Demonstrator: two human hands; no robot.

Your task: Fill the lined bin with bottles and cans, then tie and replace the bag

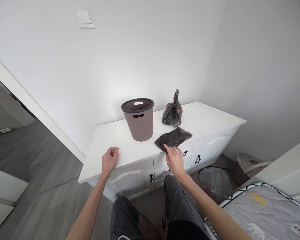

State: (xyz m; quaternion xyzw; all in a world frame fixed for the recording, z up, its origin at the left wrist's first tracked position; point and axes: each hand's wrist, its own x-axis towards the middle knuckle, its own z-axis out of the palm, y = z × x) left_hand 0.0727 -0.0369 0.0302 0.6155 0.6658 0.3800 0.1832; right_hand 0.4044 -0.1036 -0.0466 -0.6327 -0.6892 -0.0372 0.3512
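My right hand has its fingers pinched on the near end of a flat, folded black plastic garbage bag lying at the front of the white cabinet top. My left hand rests by the cabinet's front edge, its fingers curled closed with nothing visible in them. Between and behind the hands stands an upright brownish-purple trash can with a dark rim and cut-out handles. A knotted, filled dark garbage bag sits to its right, with green and reddish contents showing through.
The white cabinet stands against the wall, with black handles on its front. A light switch is on the wall. At lower right lie a mattress, a clear plastic bag and a beige bin-like container. Grey flooring shows at left.
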